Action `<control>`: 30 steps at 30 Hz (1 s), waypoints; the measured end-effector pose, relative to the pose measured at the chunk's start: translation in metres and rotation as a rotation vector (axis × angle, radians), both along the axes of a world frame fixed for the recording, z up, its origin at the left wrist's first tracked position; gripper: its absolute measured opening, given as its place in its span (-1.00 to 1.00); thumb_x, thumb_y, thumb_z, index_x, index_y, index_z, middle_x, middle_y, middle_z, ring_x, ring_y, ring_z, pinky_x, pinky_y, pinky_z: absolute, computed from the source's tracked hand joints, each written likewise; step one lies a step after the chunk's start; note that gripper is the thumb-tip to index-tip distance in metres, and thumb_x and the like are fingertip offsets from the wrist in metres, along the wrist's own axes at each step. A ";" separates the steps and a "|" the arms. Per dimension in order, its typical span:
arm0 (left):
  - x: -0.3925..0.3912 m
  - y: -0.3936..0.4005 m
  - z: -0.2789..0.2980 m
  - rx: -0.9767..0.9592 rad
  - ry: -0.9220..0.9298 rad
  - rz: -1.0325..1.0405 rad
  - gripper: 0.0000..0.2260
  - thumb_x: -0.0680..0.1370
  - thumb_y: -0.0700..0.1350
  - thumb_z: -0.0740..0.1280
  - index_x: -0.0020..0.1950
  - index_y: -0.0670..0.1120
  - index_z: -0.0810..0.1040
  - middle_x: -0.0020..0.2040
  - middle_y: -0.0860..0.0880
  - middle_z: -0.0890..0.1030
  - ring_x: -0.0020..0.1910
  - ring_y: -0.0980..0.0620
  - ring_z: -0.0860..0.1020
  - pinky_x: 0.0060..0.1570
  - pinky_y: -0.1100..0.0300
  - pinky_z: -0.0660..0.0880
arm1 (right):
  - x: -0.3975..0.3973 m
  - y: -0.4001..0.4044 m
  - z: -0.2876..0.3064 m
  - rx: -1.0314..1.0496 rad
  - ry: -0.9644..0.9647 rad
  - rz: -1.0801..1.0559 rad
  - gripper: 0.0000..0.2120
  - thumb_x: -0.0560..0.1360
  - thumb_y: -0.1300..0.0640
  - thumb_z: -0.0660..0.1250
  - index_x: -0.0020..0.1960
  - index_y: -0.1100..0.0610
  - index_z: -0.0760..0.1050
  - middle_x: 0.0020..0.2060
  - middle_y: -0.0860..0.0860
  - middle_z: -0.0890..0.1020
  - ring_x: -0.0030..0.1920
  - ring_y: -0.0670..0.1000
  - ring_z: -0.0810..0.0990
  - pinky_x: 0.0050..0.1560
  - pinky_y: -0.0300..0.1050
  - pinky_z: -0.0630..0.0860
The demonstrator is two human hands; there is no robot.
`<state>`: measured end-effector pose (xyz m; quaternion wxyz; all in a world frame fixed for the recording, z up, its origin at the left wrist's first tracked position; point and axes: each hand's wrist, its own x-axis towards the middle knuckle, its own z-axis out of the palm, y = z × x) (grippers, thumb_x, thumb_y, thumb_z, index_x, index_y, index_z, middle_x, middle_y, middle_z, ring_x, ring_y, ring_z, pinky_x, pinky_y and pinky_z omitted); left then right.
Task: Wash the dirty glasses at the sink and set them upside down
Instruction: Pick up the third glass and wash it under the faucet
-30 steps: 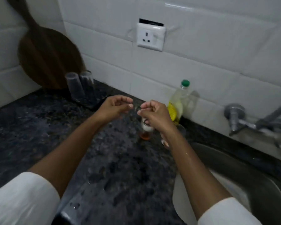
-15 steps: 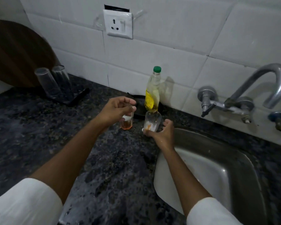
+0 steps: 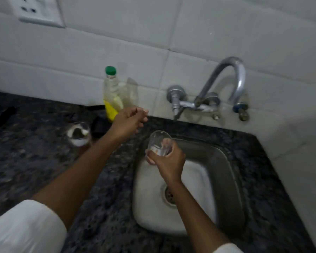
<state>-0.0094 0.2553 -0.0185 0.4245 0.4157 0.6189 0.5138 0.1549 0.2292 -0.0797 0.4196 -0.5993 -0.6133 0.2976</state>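
Over the sink's [image 3: 232, 172] near-left rim, my right hand [image 3: 169, 164] wraps its fingers round a dirty glass [image 3: 159, 143], brought close for washing; left hand [image 3: 129, 120], loosely curled and empty, hangs beyond it, second glass [image 3: 78, 134] waiting on the surface [image 3: 35, 157].

socket [image 3: 37, 10] cropped, counter glass [image 3: 78, 133] blurred

Head view, steeply down over sink [image 3: 232, 172]
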 end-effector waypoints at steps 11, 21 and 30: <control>0.109 0.065 -0.003 0.113 0.490 0.232 -0.49 0.48 0.25 0.32 -0.42 -0.16 0.58 -0.49 -0.14 0.57 -0.43 -0.09 0.58 -0.29 -0.03 0.54 | 0.122 0.026 0.015 -0.065 -0.007 -0.156 -0.58 0.12 -0.01 0.66 -0.17 -0.04 0.50 -0.28 -0.15 0.59 -0.26 -0.14 0.57 -0.22 -0.21 0.47; 0.116 0.063 -0.007 0.066 0.047 0.328 -0.67 0.62 -0.04 0.25 -0.32 -0.06 0.57 -0.28 -0.22 0.67 -0.28 -0.20 0.69 -0.15 -0.19 0.65 | 0.119 0.038 0.024 -0.068 0.060 -0.065 -0.58 0.13 0.00 0.65 -0.15 -0.03 0.48 -0.31 -0.20 0.57 -0.28 -0.25 0.54 -0.24 -0.23 0.52; 0.112 0.064 -0.006 0.018 -0.046 0.299 -0.70 0.64 -0.08 0.24 -0.27 -0.08 0.56 -0.15 -0.32 0.68 -0.16 -0.25 0.70 -0.08 -0.13 0.65 | 0.123 0.031 0.033 -0.077 0.049 -0.080 -0.62 0.14 0.00 0.65 -0.17 -0.03 0.53 -0.36 -0.18 0.59 -0.34 -0.25 0.55 -0.35 -0.34 0.42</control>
